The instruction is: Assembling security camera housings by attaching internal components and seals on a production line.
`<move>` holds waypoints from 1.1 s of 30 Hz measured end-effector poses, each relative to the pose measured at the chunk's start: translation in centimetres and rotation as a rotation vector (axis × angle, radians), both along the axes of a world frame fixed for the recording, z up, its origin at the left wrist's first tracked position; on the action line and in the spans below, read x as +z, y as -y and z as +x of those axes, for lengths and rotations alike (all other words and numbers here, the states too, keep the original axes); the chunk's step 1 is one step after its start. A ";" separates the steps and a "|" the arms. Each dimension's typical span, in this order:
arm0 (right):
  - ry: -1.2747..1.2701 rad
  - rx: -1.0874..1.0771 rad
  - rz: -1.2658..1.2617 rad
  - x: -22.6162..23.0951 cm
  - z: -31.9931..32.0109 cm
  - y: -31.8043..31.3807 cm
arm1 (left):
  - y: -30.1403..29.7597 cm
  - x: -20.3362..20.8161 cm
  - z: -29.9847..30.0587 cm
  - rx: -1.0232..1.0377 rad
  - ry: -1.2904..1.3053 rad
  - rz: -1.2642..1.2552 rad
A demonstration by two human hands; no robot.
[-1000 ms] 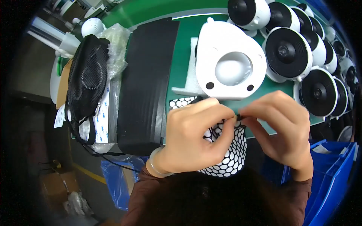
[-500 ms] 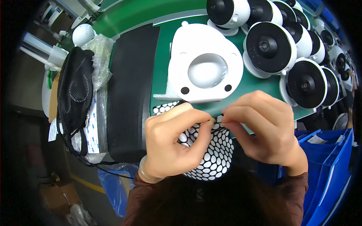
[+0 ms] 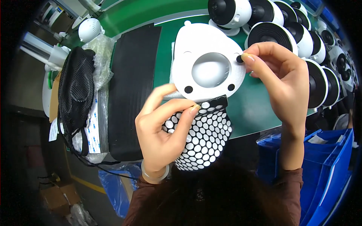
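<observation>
A white plastic base [image 3: 209, 35] with a round dished centre rests on the table. Two black round pads [image 3: 188, 89] sit on its near edge. My right hand [image 3: 281, 71] is closed at the base's right side, pinching another small black round pad [image 3: 239, 58] against the recess there. Between thumb and forefinger, my left hand [image 3: 162, 126] grips a black sheet of white round stickers [image 3: 205, 135], which curls down over the table's near edge. The outer fingers of that hand reach to the base's lower left rim.
Several white camera units with black fronts [image 3: 269, 34] crowd the right and far right. To the left lie a black board [image 3: 132, 86], a black mesh pouch [image 3: 75, 83] and bubble wrap [image 3: 100, 56]. A blue bin [image 3: 320, 165] stands below right.
My right hand has left the sticker sheet and moved up and right to the base, carrying a black pad. My left hand has shifted slightly left with the sheet. The base has moved slightly right.
</observation>
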State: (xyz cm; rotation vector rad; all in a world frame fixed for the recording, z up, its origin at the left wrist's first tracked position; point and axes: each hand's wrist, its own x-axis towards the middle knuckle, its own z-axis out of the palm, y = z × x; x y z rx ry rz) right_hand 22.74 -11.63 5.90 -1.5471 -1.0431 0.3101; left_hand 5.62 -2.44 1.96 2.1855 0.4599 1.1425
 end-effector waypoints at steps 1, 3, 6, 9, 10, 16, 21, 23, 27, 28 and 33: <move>0.037 -0.011 -0.007 0.0 0.0 -0.1 | 0.2 0.0 0.1 -0.005 0.016 -0.074; 0.073 -0.022 -0.014 0.0 -0.1 -0.2 | 0.5 -0.1 0.2 -0.004 0.035 -0.161; 0.046 -0.036 -0.014 -0.1 -0.2 -0.3 | 0.3 -0.3 0.2 -0.004 0.035 -0.137; 0.062 -0.044 -0.036 0.1 -0.2 -0.3 | 0.2 -0.3 0.3 -0.013 0.035 -0.150; 0.070 -0.047 -0.035 0.2 -0.3 -0.3 | 0.2 -0.2 0.2 -0.012 0.034 -0.152; 0.088 -0.047 -0.040 0.2 -0.3 -0.5 | 0.1 -0.3 0.2 -0.011 0.036 -0.165; 0.111 -0.055 -0.051 0.1 -0.3 -0.5 | 0.0 -0.1 0.1 -0.028 0.031 -0.141; 0.214 -0.041 -0.026 0.0 -0.1 -0.9 | -0.1 0.0 -0.2 -0.023 0.007 -0.150; -0.015 0.034 -0.037 0.3 1.1 -0.6 | 0.4 0.3 -0.4 -0.020 -0.006 -0.164; -0.015 0.037 -0.036 0.2 1.2 -0.5 | 0.8 0.6 -0.7 -0.017 -0.006 -0.163; 0.077 0.074 -0.083 0.0 1.5 -0.2 | 1.5 1.6 -1.2 0.007 -0.063 -0.222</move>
